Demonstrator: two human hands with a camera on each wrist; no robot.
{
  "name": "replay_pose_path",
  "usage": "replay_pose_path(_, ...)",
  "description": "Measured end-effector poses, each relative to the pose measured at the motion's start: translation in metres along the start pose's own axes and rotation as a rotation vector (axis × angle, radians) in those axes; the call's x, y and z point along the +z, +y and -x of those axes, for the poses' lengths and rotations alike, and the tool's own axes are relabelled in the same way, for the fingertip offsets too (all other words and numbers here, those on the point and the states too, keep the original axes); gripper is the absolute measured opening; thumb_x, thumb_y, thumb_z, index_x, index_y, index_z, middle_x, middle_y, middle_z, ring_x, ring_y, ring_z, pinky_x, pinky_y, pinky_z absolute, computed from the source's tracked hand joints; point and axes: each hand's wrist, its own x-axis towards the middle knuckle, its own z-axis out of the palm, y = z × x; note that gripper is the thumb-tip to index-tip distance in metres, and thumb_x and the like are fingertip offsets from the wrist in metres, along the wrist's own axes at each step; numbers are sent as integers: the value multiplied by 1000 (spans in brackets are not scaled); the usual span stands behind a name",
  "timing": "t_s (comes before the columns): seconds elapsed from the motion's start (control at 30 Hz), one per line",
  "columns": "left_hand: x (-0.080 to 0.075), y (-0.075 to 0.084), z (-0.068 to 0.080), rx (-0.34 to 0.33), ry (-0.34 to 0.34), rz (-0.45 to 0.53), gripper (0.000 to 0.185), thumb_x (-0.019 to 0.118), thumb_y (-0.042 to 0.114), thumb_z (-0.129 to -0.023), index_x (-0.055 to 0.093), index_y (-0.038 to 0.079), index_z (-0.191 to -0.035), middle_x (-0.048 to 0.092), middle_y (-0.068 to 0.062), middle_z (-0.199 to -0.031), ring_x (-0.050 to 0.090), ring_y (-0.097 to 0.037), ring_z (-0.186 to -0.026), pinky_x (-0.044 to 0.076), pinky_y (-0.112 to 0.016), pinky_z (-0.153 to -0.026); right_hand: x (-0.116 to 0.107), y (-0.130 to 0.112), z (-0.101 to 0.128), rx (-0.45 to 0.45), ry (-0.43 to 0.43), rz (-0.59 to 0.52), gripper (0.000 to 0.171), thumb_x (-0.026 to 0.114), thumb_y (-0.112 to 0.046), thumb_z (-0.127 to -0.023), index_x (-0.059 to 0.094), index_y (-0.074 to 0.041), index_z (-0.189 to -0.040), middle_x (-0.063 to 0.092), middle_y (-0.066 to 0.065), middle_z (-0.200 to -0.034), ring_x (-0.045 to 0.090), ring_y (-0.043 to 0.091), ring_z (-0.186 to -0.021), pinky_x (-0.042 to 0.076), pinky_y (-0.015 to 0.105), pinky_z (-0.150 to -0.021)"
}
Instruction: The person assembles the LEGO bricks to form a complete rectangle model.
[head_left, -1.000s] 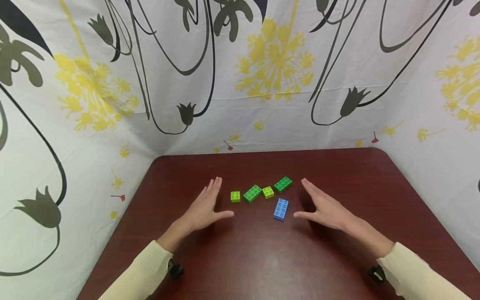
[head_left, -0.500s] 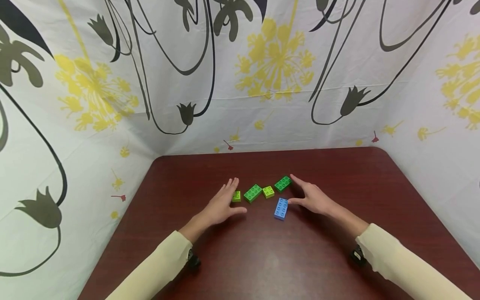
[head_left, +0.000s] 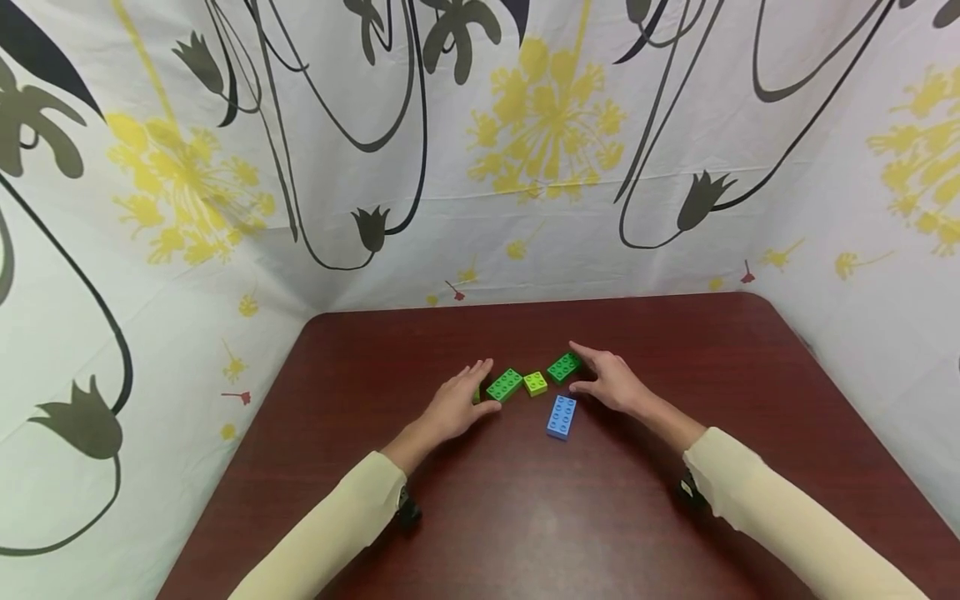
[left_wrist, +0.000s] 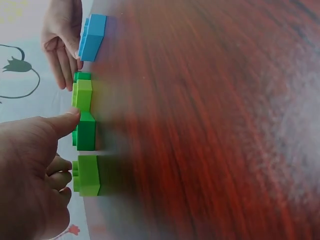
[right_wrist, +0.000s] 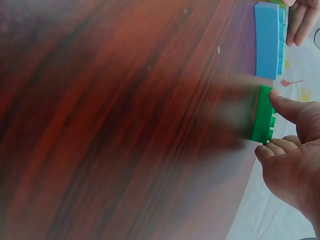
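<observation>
My left hand (head_left: pixel 452 406) hovers low on the left with thumb and fingers spread apart, partly covering a small lime toy brick (head_left: pixel 476 396). Just off its fingertips lies a longer green toy brick (head_left: pixel 505 385). A second lime brick (head_left: pixel 536 383) sits in the middle of the row. At the row's right end, my right hand (head_left: pixel 611 380) reaches round a green brick (head_left: pixel 562 367), index finger behind and thumb in front. In the right wrist view, thumb and fingertips lie near opposite ends of that brick (right_wrist: pixel 262 114). A blue brick (head_left: pixel 561 417) lies nearer the person, below the right thumb.
The bricks rest studs-up on a dark red-brown wooden table (head_left: pixel 510 517) with rounded far corners. A white cloth (head_left: pixel 450 167) printed with flowers hangs behind and beside the table. Small black devices (head_left: pixel 407 508) are worn at the wrists under the cream sleeves.
Both hands have moved inward: the left to the right over the left lime brick, the right to the left around the right green brick. The bricks have stayed in place.
</observation>
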Motion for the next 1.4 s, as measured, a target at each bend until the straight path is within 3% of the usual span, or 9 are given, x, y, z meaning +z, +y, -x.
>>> replay_pose_path(0.3,7,-2,-3,-5,6,-29,73,68,40,-94,36,14,-154,38,-12,-155,33,-38,-143,33,-59,-110,5,5,-7,22,-6,-17,70,72,-7,-91,38,-4,-152,43,24,-149,44,39,-134,45,51,-101)
replay_pose_path(0.67,10,0,-5,11,49,-44,62,67,35,-96,45,15,-150,45,-13,-151,37,-38,-141,36,-58,-108,9,7,-12,41,52,-24,58,72,-5,-90,51,-5,-144,51,22,-143,52,40,-128,48,50,-97)
replay_pose_path(0.97,12,1,-7,24,124,-50,51,69,25,-95,54,14,-143,56,-9,-142,49,-28,-133,33,-46,-114,11,7,-13,43,105,-35,46,73,-3,-89,62,-4,-133,60,20,-133,58,34,-123,51,48,-94)
replay_pose_path(1.1,12,1,-8,13,147,-65,49,70,25,-94,57,17,-141,66,-4,-128,54,-27,-129,34,-44,-113,11,8,-13,31,126,-22,41,74,-3,-88,66,-4,-129,63,20,-129,61,34,-119,53,48,-91)
replay_pose_path(1.13,12,0,-8,5,151,-64,49,70,25,-94,57,17,-141,70,-4,-119,52,-28,-130,35,-45,-112,11,8,-13,28,131,-20,40,74,-4,-88,66,-5,-128,64,20,-128,62,34,-118,53,48,-91)
replay_pose_path(1.27,9,0,-6,-17,178,-49,49,71,25,-93,58,20,-140,72,-5,-111,46,-34,-136,41,-52,-106,9,6,-12,13,151,-13,38,75,-5,-88,68,-6,-125,65,19,-125,64,34,-114,54,48,-89)
replay_pose_path(1.4,5,-1,-3,-30,208,-32,48,72,27,-92,59,22,-138,68,-4,-125,47,-34,-134,43,-55,-103,5,5,-10,3,178,-1,37,76,-6,-87,70,-6,-124,66,18,-124,66,34,-111,54,49,-87)
